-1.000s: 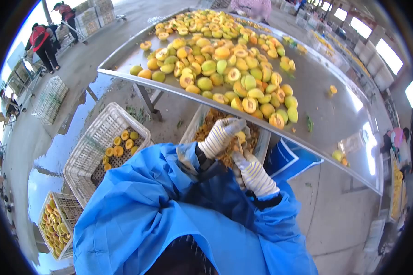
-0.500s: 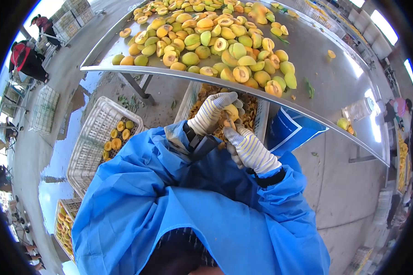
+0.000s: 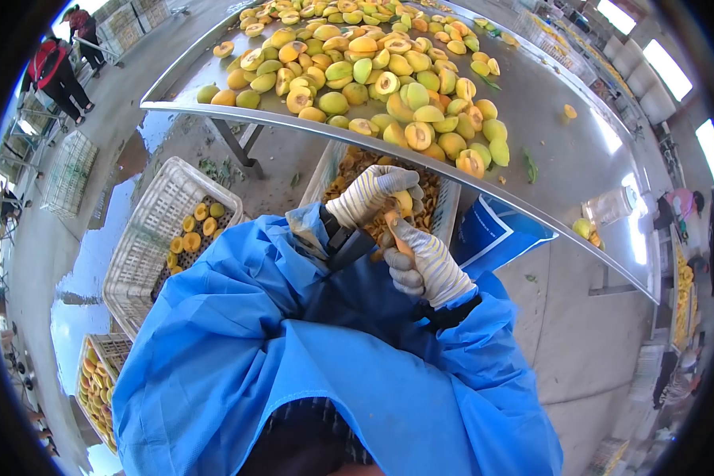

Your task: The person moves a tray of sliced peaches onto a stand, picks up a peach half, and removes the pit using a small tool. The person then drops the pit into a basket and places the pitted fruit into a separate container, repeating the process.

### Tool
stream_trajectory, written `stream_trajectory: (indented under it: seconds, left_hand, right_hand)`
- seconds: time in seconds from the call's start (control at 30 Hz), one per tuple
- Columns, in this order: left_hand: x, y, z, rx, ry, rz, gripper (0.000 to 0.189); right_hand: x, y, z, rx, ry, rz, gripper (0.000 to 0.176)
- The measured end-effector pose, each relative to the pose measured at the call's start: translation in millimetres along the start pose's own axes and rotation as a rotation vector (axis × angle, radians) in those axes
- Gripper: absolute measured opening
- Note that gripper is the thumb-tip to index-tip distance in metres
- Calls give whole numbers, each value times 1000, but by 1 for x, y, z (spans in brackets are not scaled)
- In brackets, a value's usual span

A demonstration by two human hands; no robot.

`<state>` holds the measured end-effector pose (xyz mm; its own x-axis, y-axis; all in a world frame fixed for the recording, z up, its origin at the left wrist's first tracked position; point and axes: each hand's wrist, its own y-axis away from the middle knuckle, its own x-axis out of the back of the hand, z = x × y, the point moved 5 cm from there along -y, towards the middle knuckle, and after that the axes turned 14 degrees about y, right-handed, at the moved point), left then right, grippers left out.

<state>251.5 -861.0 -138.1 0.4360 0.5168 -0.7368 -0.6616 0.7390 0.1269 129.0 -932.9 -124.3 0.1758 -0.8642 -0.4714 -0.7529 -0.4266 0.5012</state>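
Fruit (image 3: 402, 201) is clamped in left hand (image 3: 369, 194) above crate (image 3: 451, 208). Right hand (image 3: 424, 266) is closed on orange piece (image 3: 394, 228). Basket (image 3: 147, 230) at 9 o'clock is sparsely filled; table (image 3: 563, 166) at 12 o'clock is heaped, so the work is judged early.

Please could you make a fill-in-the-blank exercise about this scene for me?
1. The left hand and the right hand wear ____ gloves.
2. The left hand grips a yellow fruit over a crate that stands partly under the metal ____.
3. The person's sleeves are ____.
Missing words: striped; table; blue.
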Motion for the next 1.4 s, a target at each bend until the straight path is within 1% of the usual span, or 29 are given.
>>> stream_trajectory:
  seconds: [0.07, 0.1, 0.17, 0.3, 0.4, 0.43, 0.47, 0.5, 0.53, 0.57, 0.63, 0.73, 0.8, 0.83, 0.87, 0.9, 0.93, 1.0, 1.07, 1.1, 1.13, 1.17, 1.2, 1.23, 1.27, 1.3, 1.33, 1.37, 1.4]
  left_hand:
    - [-3, -2, -4, -64, 114, 36, 31]
    - [-4, 0, -4, -37, 130, 48, 32]
    - [-6, 2, -3, 15, 168, 72, 33]
    - [-9, 4, -1, 58, 238, 88, 36]
    - [-16, 6, 1, 21, 352, 35, 36]
    - [-16, 6, 2, 0, 393, 18, 36]
    - [-14, 3, -1, 105, 415, -16, 34]
    - [-37, 20, 10, 122, 493, -30, 32]
    - [-32, 19, 12, 21, 394, 70, 33]
    - [-24, 17, 18, -68, 284, 178, 35]
    - [-34, -5, 6, 38, 501, -121, 38]
    - [-35, -10, 9, 46, 465, -113, 39]
    - [-41, -14, 9, -13, 517, -75, 38]
    - [-44, -15, 11, -44, 545, -55, 38]
    - [-41, -17, 11, -58, 532, 68, 38]
    - [-44, -13, 12, -52, 530, 58, 38]
    - [-46, -9, 16, -46, 525, 46, 38]
    - [-48, -7, 22, -50, 529, 15, 39]
    - [-49, -7, 22, -55, 540, 36, 37]
    - [-51, -5, 22, -53, 545, 44, 36]
    - [-42, -19, 14, 39, 583, -203, 32]
    - [-40, -17, 12, 36, 575, -83, 30]
    - [-32, -21, 11, -87, 582, -98, 33]
    - [-26, -29, 4, -15, 584, -117, 36]
    - [-39, -12, 11, -5, 579, -66, 38]
    - [-41, -5, 16, -12, 529, 8, 40]
    - [-45, -3, 19, -41, 595, 3, 39]
    - [-34, -12, 20, -122, 548, 156, 39]
    - [-16, -27, 16, -136, 477, 127, 38]
  right_hand:
    - [6, -5, 3, 23, -83, -9, 32]
    - [6, -6, 1, 37, -121, -15, 31]
    - [4, -2, -4, 33, -78, 22, 32]
    - [-3, 2, -9, 50, -38, 67, 35]
    - [-8, 4, -17, 28, 101, 153, 32]
    - [-12, 11, -22, 57, 211, 223, 32]
    - [-18, 17, -29, 93, 331, 278, 32]
    - [-14, 19, -30, 129, 396, 307, 32]
    - [-12, 13, -36, 11, 347, 191, 32]
    - [-6, 13, -38, -22, 323, 187, 32]
    - [-18, 22, -43, 38, 216, 129, 35]
    - [-21, 23, -41, 132, 85, 48, 31]
    - [-26, 21, -40, 213, 5, 7, 30]
    - [-27, 19, -42, 234, -2, 18, 30]
    - [-27, 19, -42, 253, -14, 30, 29]
    - [-26, 18, -41, 271, -27, 43, 29]
    - [-20, 13, -42, 245, -22, 4, 31]
    - [-25, 14, -44, 248, -9, 19, 31]
    - [-30, 19, -45, 259, 17, 59, 32]
    - [-36, 18, -46, 260, 37, -15, 33]
    - [-39, 19, -47, 261, 51, -78, 34]
    - [-39, 27, -46, 269, 56, -120, 35]
    - [-43, 29, -48, 253, 116, -73, 36]
    - [-42, 30, -48, 244, 148, 36, 36]
    - [-44, 31, -49, 317, 190, 134, 35]
    - [-39, 30, -50, 330, 175, 167, 36]
    - [-33, 32, -54, 357, 168, 215, 36]
    - [-27, 33, -56, 380, 168, 255, 36]
    - [-20, 35, -59, 379, 227, 331, 36]
